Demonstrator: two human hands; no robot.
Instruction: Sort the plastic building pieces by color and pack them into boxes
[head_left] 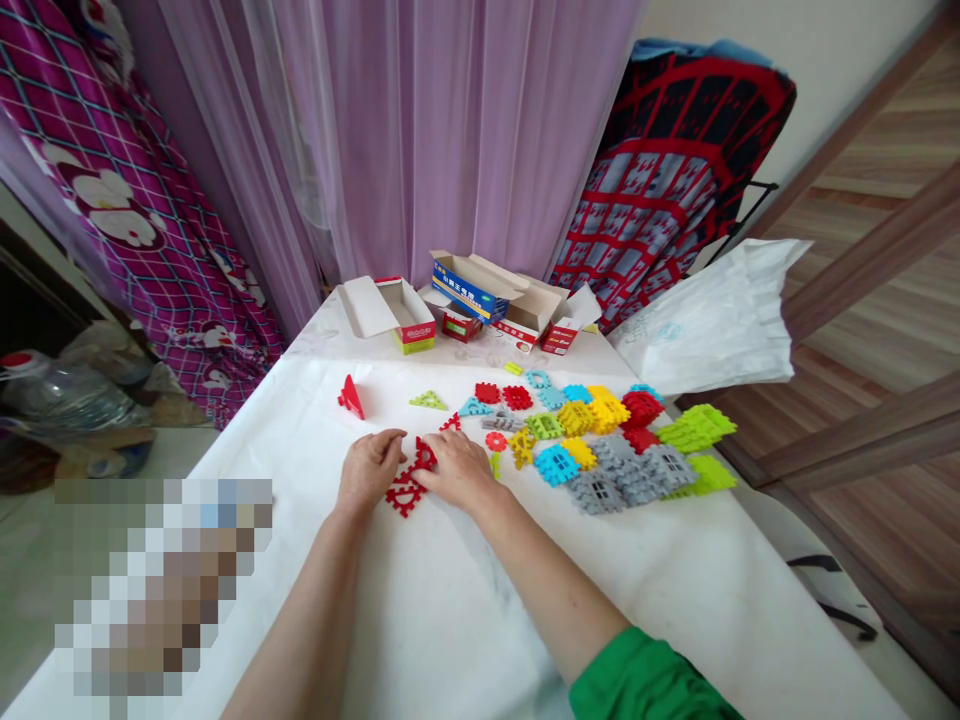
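Red notched plastic building tiles (406,497) lie on the white-covered table between my two hands. Another red tile (425,453) stands up at the fingers of my right hand (459,468), which is closed on it. Curled beside the red tiles on their left is my left hand (369,468), its fingertips pressed together; whatever they pinch is hidden. A red triangular tile (450,423) shows just beyond my hands. Farther off are a light green triangular tile (428,400) and a blue triangular tile (475,407). A red piece (351,397) stands alone to the left.
Stacked grey tiles (626,468), yellow tiles (606,410) and green tiles (697,428) spread along the right. Open cardboard boxes (415,318) line the table's back. A white bag (712,325) sits at the right edge, and a plastic bottle (64,395) is off to the left.
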